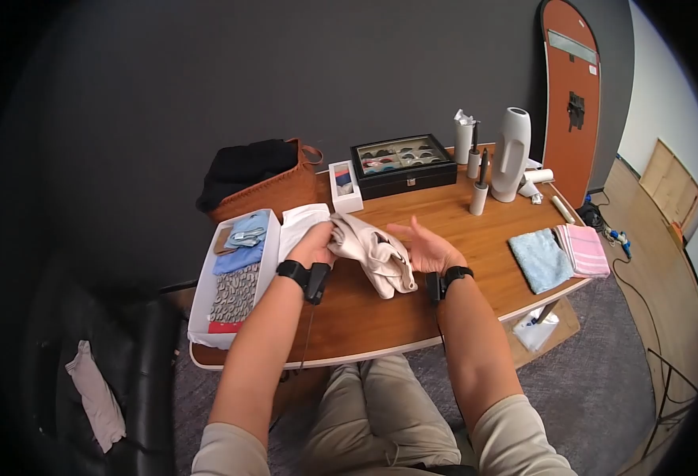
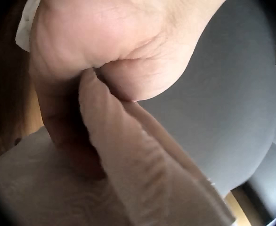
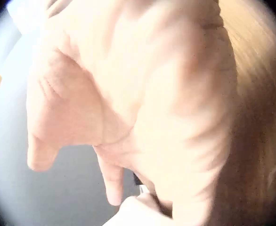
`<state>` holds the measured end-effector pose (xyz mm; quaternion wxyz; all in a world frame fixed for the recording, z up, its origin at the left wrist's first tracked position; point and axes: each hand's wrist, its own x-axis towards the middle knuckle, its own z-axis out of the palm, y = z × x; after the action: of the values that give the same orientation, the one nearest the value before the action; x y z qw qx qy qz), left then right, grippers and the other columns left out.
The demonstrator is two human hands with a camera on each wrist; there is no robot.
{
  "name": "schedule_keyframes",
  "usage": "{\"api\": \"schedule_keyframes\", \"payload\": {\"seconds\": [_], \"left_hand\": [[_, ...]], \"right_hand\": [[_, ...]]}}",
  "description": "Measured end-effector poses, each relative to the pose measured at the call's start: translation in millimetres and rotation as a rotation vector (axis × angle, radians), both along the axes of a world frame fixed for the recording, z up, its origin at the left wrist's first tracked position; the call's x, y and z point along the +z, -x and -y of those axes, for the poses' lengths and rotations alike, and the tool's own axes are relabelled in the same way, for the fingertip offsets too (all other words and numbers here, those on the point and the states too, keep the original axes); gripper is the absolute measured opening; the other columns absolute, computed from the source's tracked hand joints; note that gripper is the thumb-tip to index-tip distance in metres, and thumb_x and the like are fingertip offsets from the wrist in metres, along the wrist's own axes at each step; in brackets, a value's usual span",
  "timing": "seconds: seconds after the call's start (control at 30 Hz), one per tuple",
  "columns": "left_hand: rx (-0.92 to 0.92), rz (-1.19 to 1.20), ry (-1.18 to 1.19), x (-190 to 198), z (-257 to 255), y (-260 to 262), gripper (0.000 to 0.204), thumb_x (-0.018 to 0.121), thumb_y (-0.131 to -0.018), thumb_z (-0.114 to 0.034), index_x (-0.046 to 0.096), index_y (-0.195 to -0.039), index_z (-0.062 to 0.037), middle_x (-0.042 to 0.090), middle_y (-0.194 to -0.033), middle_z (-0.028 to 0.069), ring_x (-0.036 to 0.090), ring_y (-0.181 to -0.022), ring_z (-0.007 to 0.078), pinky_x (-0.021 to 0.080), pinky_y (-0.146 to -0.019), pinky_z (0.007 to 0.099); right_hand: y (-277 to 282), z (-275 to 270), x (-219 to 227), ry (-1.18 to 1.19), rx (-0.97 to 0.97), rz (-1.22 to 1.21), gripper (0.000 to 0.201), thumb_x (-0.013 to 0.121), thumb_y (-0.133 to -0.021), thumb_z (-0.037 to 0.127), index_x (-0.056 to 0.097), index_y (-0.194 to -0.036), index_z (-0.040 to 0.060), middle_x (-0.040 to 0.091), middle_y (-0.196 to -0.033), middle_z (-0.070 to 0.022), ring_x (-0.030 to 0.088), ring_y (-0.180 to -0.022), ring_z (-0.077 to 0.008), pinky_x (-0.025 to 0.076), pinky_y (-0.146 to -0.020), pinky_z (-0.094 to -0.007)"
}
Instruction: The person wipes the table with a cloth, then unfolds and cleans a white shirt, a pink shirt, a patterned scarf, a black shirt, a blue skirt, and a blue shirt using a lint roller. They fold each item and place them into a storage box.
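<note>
Head view: a person's left hand (image 1: 315, 244) grips the upper-left end of a crumpled beige cloth (image 1: 373, 252) over a wooden table (image 1: 353, 329), while the right hand (image 1: 430, 247) spreads its fingers at the opposite side. The cloth's long axis slants from the left fingers down to the right, its loose lower end pointing toward the table's near edge, just left of the right wrist. Folds bunch and loop along the way.

In the left wrist view, the fabric runs out from between thumb and curled fingers. The right wrist view shows thumb and fingers held wide, with a pale bit of material by the fingertips; whether they touch it cannot be told.

Just beyond the left fingers lies a white cloth (image 1: 305, 214), and farther left stands a white box (image 1: 271, 258) of folded clothes. A black case (image 1: 408, 183) sits beyond both hands. Wood shows between the beige cloth and the near edge, and from the right fingers across to a light blue cloth (image 1: 539, 260), beside a pink cloth (image 1: 585, 252) at the table's right edge.
</note>
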<state>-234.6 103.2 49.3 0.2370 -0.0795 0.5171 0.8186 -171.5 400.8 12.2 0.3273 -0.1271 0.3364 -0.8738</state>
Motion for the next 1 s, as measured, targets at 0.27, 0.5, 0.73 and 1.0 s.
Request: {"api": "schedule_keyframes", "payload": {"seconds": [0.27,0.5,0.73,1.0], "left_hand": [[0.004,0.131,0.144,-37,-6,0,0.017,0.051,-0.109,-0.010,0.068,-0.113,-0.0096,0.075,-0.109,0.0071,0.077,-0.096,0.0215,0.068,-0.084,0.0410],[-0.393,0.019,0.793,-62,-6,1,0.024,0.053,-0.101,-0.010,0.073,-0.112,-0.0027,0.078,-0.097,0.0124,0.074,-0.075,0.0256,0.060,-0.065,0.0412],[-0.736,-0.148,0.582,-37,-36,-51,0.047,0.070,-0.106,-0.037,0.069,-0.141,-0.0059,0.077,-0.131,0.0080,0.075,-0.104,0.0139,0.061,-0.088,0.0332],[-0.763,-0.241,0.562,-75,-42,-19,0.042,0.077,-0.100,-0.023,0.070,-0.139,-0.0081,0.079,-0.120,0.0065,0.075,-0.097,0.0163,0.061,-0.081,0.0370]], "right_hand": [[-6,-17,33,-0.434,0.219,0.092,0.091,0.086,-0.092,0.008,0.038,-0.168,0.0068,0.065,-0.151,-0.0096,0.068,-0.129,-0.0195,0.055,-0.112,-0.0366],[40,-26,88,-0.858,0.280,-0.045,0.064,0.087,-0.090,0.003,0.063,-0.149,0.0080,0.074,-0.136,-0.0074,0.074,-0.115,-0.0151,0.062,-0.099,-0.0274],[41,-58,95,-0.644,-0.038,-0.113,0.051,0.082,-0.100,0.025,0.064,-0.143,0.0071,0.073,-0.127,-0.0113,0.072,-0.117,-0.0234,0.064,-0.091,-0.0280],[34,-95,20,-0.467,-0.858,0.675,0.055,0.079,-0.102,0.030,0.056,-0.144,0.0018,0.058,-0.143,-0.0186,0.075,-0.108,-0.0417,0.069,-0.080,-0.0362]]}}
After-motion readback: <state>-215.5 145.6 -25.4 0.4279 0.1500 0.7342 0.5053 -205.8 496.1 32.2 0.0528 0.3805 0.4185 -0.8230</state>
